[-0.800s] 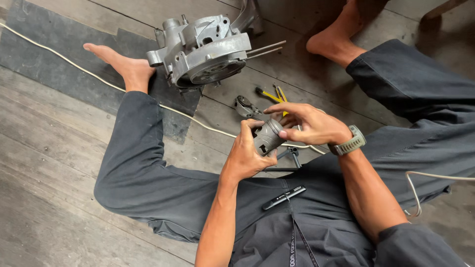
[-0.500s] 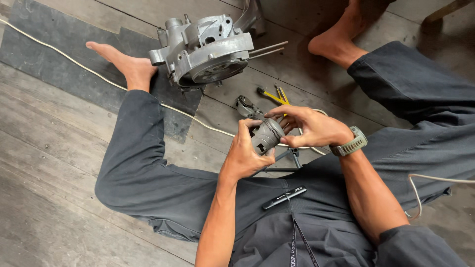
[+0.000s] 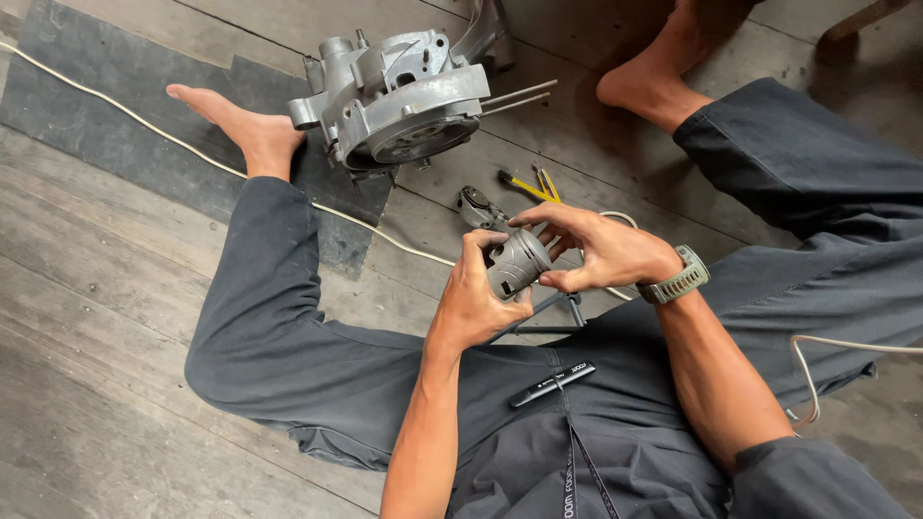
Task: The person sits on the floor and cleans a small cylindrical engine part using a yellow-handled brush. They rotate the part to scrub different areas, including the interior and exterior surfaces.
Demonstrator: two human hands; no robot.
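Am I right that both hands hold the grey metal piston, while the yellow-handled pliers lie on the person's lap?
Not quite. In the head view both the left hand and the right hand do hold the grey metal piston, but the yellow-handled pliers lie on the wooden floor, beyond the hands, not on the lap.
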